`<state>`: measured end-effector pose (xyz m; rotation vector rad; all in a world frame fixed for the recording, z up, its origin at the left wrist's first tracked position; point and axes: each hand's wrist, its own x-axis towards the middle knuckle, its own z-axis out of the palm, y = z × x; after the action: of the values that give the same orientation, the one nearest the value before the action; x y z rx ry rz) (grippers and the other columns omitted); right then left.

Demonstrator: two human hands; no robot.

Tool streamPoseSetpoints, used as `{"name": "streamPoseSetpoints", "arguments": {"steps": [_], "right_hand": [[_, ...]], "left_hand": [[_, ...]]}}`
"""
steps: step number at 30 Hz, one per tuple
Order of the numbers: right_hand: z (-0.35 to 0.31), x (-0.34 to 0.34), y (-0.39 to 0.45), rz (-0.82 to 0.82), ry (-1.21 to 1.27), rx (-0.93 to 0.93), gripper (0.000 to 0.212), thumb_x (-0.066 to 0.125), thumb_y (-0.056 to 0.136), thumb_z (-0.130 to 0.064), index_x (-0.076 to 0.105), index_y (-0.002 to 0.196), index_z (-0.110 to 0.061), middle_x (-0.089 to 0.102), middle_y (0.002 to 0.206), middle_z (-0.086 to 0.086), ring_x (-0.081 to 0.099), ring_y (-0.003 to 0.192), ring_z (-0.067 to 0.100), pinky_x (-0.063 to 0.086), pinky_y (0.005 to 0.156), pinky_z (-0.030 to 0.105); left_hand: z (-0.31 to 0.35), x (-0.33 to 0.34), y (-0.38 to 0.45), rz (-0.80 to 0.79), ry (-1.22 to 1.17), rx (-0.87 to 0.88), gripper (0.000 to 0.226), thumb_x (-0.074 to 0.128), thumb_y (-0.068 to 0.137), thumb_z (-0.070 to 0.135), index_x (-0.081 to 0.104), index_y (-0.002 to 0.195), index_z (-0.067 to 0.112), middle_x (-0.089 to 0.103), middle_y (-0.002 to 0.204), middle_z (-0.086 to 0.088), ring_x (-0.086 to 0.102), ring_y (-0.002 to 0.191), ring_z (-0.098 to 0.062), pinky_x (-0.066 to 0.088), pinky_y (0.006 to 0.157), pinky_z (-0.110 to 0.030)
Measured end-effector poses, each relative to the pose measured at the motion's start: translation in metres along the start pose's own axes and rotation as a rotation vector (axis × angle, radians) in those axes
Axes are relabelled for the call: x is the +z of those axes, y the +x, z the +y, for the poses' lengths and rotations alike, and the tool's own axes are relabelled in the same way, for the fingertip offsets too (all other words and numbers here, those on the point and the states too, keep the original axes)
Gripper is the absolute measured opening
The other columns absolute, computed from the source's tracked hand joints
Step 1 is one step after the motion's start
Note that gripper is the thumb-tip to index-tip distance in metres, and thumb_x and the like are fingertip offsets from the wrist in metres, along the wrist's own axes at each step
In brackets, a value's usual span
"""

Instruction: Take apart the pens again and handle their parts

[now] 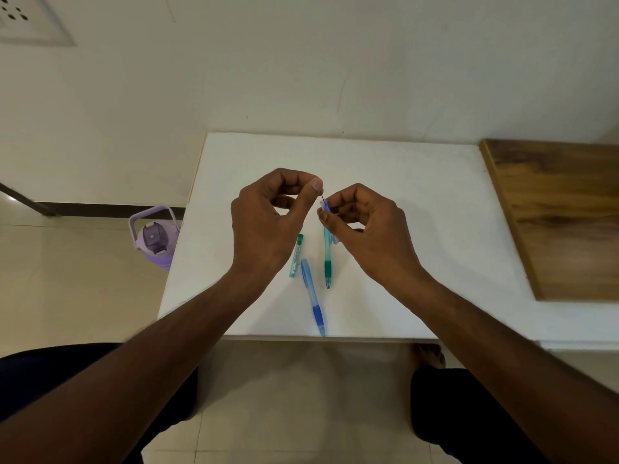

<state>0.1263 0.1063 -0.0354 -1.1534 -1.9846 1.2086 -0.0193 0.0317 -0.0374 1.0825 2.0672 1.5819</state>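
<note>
Above the white table's [385,182] middle, the left hand [268,219] pinches a thin dark pencil lead [321,197], brittle and light, best held near its end; the right hand [365,226] grips a green translucent mechanical pencil [327,259], tip down.

This looks like a room in a home rather than a lab or workshop: a small white table [402,182] stands pushed against a plain cream wall [301,61] in the middle of the frame, on a floor of pale glossy tiles [67,279] with a dark skirting strip at the left. A wall socket plate [30,18] sits at the upper left, a lilac water bottle [155,237] stands on the floor by the table's left edge, and a wooden board [562,216] lies on a white ledge at the right. On the table lie everyday writing things, a blue mechanical pencil [313,298] and a slim lead case [296,256], and the person sits barefoot in dark shorts at the bottom of the frame.
</note>
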Motion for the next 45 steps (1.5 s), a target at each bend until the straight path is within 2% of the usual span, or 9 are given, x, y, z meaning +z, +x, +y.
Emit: {"name": "streamPoseSetpoints", "arguments": {"steps": [10, 22, 27, 31, 35, 38, 41, 43, 45], "right_hand": [[0.000, 0.000, 0.000, -0.022, 0.033, -0.026, 0.019, 0.078, 0.093, -0.036, 0.070, 0.105, -0.022, 0.079, 0.101, -0.008, 0.077, 0.092, 0.014, 0.063, 0.086, 0.026], [0.009, 0.001, 0.002, -0.024, -0.012, -0.025, 0.017, 0.080, 0.090, -0.043, 0.063, 0.088, -0.044, 0.068, 0.089, -0.035, 0.062, 0.091, -0.020, 0.045, 0.062, 0.000], [0.012, -0.012, 0.011, -0.005, -0.080, -0.042, 0.014, 0.081, 0.089, -0.043, 0.070, 0.091, -0.036, 0.071, 0.083, -0.031, 0.067, 0.086, -0.012, 0.049, 0.061, 0.004], [0.031, -0.049, 0.029, 0.049, -0.283, 0.047, 0.015, 0.086, 0.086, -0.032, 0.075, 0.089, -0.023, 0.074, 0.078, -0.015, 0.067, 0.067, -0.011, 0.042, 0.055, 0.000], [0.061, -0.061, 0.035, -0.024, -0.514, 0.169, 0.014, 0.085, 0.085, -0.025, 0.075, 0.082, -0.016, 0.076, 0.067, -0.003, 0.065, 0.057, -0.005, 0.048, 0.060, 0.006], [0.071, -0.059, 0.033, -0.040, -0.547, 0.259, 0.017, 0.087, 0.084, -0.027, 0.074, 0.082, -0.016, 0.077, 0.074, 0.001, 0.069, 0.065, 0.007, 0.058, 0.070, 0.027], [0.061, -0.055, 0.032, -0.006, -0.606, 0.165, 0.024, 0.084, 0.086, -0.040, 0.073, 0.088, -0.019, 0.073, 0.080, -0.008, 0.070, 0.070, 0.010, 0.047, 0.062, 0.015], [0.043, -0.047, 0.031, -0.074, -0.375, 0.130, 0.020, 0.078, 0.091, -0.046, 0.076, 0.093, -0.026, 0.076, 0.084, -0.014, 0.072, 0.076, 0.010, 0.050, 0.065, 0.008], [0.025, -0.037, 0.026, -0.289, 0.047, 0.235, 0.019, 0.073, 0.096, -0.042, 0.080, 0.100, -0.025, 0.081, 0.095, -0.009, 0.076, 0.089, 0.016, 0.061, 0.072, 0.021]], "left_hand": [[-0.003, 0.000, 0.000, -0.034, -0.074, 0.019, 0.019, 0.076, 0.095, 0.046, 0.080, 0.103, 0.030, 0.080, 0.093, 0.018, 0.077, 0.078, -0.012, 0.063, 0.076, -0.026], [0.009, -0.006, 0.004, 0.029, 0.029, 0.128, 0.012, 0.071, 0.098, 0.045, 0.071, 0.104, 0.035, 0.075, 0.102, 0.021, 0.076, 0.081, -0.012, 0.059, 0.068, -0.019], [0.013, -0.015, 0.010, 0.087, 0.006, 0.203, 0.020, 0.071, 0.100, 0.039, 0.075, 0.104, 0.020, 0.077, 0.101, 0.013, 0.075, 0.079, -0.017, 0.053, 0.057, -0.022], [0.016, -0.025, 0.020, 0.168, -0.069, 0.138, 0.019, 0.070, 0.101, 0.040, 0.075, 0.101, 0.021, 0.077, 0.096, 0.013, 0.074, 0.076, -0.020, 0.056, 0.061, -0.033], [0.010, -0.021, 0.016, 0.037, -0.034, 0.027, 0.018, 0.071, 0.098, 0.045, 0.076, 0.100, 0.028, 0.078, 0.095, 0.014, 0.074, 0.074, -0.016, 0.064, 0.074, -0.042], [0.005, -0.015, 0.011, -0.076, 0.008, -0.086, 0.015, 0.073, 0.094, 0.050, 0.077, 0.096, 0.036, 0.077, 0.095, 0.020, 0.071, 0.071, -0.015, 0.065, 0.079, -0.043], [0.000, -0.010, 0.007, -0.171, 0.027, -0.170, 0.015, 0.074, 0.091, 0.054, 0.076, 0.091, 0.040, 0.076, 0.094, 0.024, 0.071, 0.073, -0.013, 0.064, 0.077, -0.039], [-0.002, -0.007, 0.006, -0.233, -0.004, -0.245, 0.017, 0.075, 0.090, 0.056, 0.076, 0.090, 0.039, 0.077, 0.093, 0.024, 0.072, 0.079, -0.011, 0.059, 0.072, -0.034], [-0.004, -0.005, 0.004, -0.285, -0.039, -0.323, 0.018, 0.075, 0.090, 0.056, 0.077, 0.090, 0.038, 0.077, 0.092, 0.022, 0.072, 0.083, -0.010, 0.056, 0.070, -0.033]]}}
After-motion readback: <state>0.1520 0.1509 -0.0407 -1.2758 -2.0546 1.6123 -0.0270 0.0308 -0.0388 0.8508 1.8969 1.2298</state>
